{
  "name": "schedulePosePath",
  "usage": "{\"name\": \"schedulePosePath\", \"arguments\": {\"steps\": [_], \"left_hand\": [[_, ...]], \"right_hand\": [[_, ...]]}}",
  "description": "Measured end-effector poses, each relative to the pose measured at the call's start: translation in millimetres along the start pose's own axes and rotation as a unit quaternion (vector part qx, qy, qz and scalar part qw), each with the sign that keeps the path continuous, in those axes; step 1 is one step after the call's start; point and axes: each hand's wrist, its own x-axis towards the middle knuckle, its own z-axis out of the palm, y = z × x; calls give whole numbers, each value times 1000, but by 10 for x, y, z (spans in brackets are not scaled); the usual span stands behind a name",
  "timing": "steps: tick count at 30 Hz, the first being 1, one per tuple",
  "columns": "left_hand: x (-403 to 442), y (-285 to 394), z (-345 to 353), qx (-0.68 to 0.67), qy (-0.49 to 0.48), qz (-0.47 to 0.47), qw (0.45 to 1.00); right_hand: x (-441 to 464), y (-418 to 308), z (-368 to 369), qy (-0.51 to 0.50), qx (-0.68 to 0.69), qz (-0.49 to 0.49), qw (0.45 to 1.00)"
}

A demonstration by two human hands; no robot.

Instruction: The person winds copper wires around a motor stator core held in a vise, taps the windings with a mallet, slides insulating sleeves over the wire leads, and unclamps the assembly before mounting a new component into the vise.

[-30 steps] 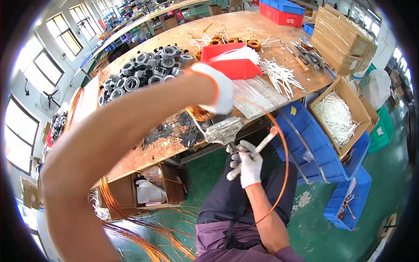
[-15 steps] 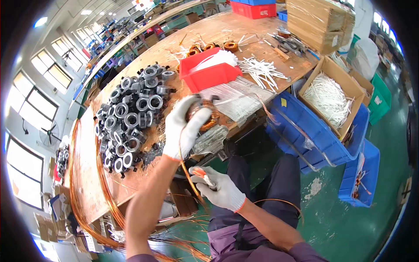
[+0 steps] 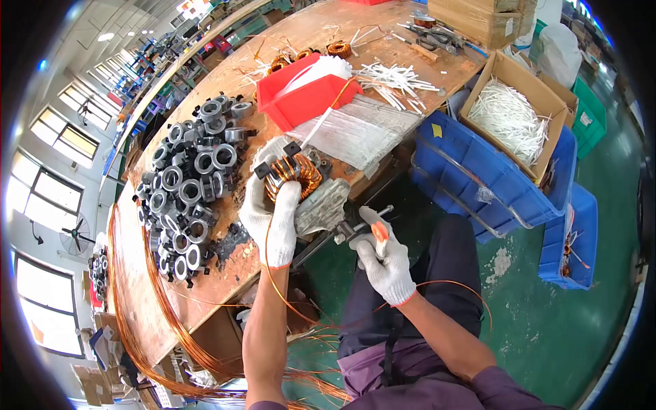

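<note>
Left hand (image 3: 272, 219), white-gloved, wraps a copper-wound coil (image 3: 294, 176) at the near edge of the workbench (image 3: 301, 31): fingers curled behind it, thumb pressed to the near side, no slack seen. Coil sits just beside a grey, crusted clamp (image 3: 324, 208); cannot tell whether it touches the metal. Black tabs stick out from the coil's rim, and a white sleeve (image 3: 320, 126) angles away from it towards a red bin (image 3: 301, 106) of white material. A thin copper strand runs down past the left wrist. Right hand (image 3: 386, 266), also gloved, is lower, near the clamp's screw and crossbar (image 3: 379, 212); its fingers fold around an orange-ended tool (image 3: 380, 231) (only the bright end shows clearly, the rest lost in the glove). Cannot tell whether those fingers also touch the screw. Left of the coil, a heap of grey-and-black rings (image 3: 198, 178) covers much of the bench. Beyond the red bin, more wound coils (image 3: 339, 48); right of it, loose white tubes (image 3: 400, 82). Copper wire bundles (image 3: 198, 357) hang off the bench's left side.
</note>
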Motion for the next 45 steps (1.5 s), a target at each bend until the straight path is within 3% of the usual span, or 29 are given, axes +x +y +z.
{"name": "schedulePosePath", "arguments": {"steps": [1, 3, 6, 8, 9, 12, 13, 15, 16, 17, 19, 21, 22, 23, 25, 26, 27, 28, 30, 31, 33, 35, 36, 37, 39, 41, 43, 45], "left_hand": [[17, -27, -6, -7, 0, 15, 1000], [5, -38, -20, -25, 3, 5, 1000], [-20, -62, -24, -32, 9, -7, 999], [-24, -91, -18, -24, 6, 11, 1000], [-26, -90, -11, -25, 6, 9, 1000], [-54, -86, 0, -39, 12, 19, 999], [-54, -105, -3, -40, 14, 16, 999], [-30, -140, -12, -30, 16, 38, 999], [-18, -153, -33, -27, 10, 40, 999], [-27, -155, -57, -26, 10, 37, 999], [-7, -140, -87, -45, -9, 5, 999], [-47, -69, -119, -29, -21, -8, 999], [-36, -35, -92, -32, -24, -5, 999], [-14, -11, -72, -38, -26, -1, 999], [-5, -11, -49, -44, -24, 0, 999], [-9, -21, -54, -53, -25, 0, 998], [-16, -31, -69, -59, -28, -2, 998], [-19, -46, -71, -59, -29, -2, 998], [-10, -72, -50, -70, -17, 14, 997], [-11, -73, -50, -69, -20, 16, 997], [-17, -55, -77, -62, -24, -11, 998], [-22, 42, -83, -50, -21, -24, 998], [-22, 100, -102, -39, -32, -47, 998], [-27, 139, -118, -29, -45, -71, 996], [-73, 217, -149, 46, -67, -35, 996], [-147, 358, -167, 200, -12, -116, 973], [-238, 136, -122, 133, 56, -106, 984], [-385, -54, -71, 211, 45, -11, 976]], "right_hand": [[0, 25, 10, -2, 17, -18, 1000], [24, -94, -102, -5, 75, 80, 994], [151, -634, -84, -20, 112, 37, 993], [229, -830, -88, -117, -84, -110, 983], [320, -871, -87, -143, -196, -221, 945], [377, -434, -171, -30, -211, -199, 957], [378, -227, -235, 21, -246, -164, 955], [161, 276, -184, 40, -101, 9, 994], [-25, 181, -18, -13, 11, 139, 990], [-227, -18, 206, -63, 124, 267, 954], [-444, -476, 590, -85, 361, 401, 838], [-264, -879, 609, -132, 579, 384, 707], [-213, -941, 574, -94, 562, 420, 707], [-143, -988, 486, -136, 485, 391, 770], [140, -1309, 389, -151, 180, 350, 907], [306, -1451, 341, -176, 113, 289, 934], [498, -1608, 343, -198, 16, 154, 968], [792, -1629, 360, -224, -103, -14, 969], [1383, -1673, 395, -86, -395, -357, 842], [1652, -1581, 374, -51, -449, -399, 798], [1945, -1397, 106, -132, -551, -367, 738], [1927, -914, -227, -190, -534, -304, 765], [1713, -905, -252, -211, -403, -89, 886], [1426, -881, -264, -215, -241, 135, 937], [1175, -316, -173, -174, -103, 107, 973], [1078, -272, -172, -159, -40, 179, 970], [962, 3, -280, -155, 15, 246, 957], [754, 133, -345, -147, 125, 304, 933]]}}
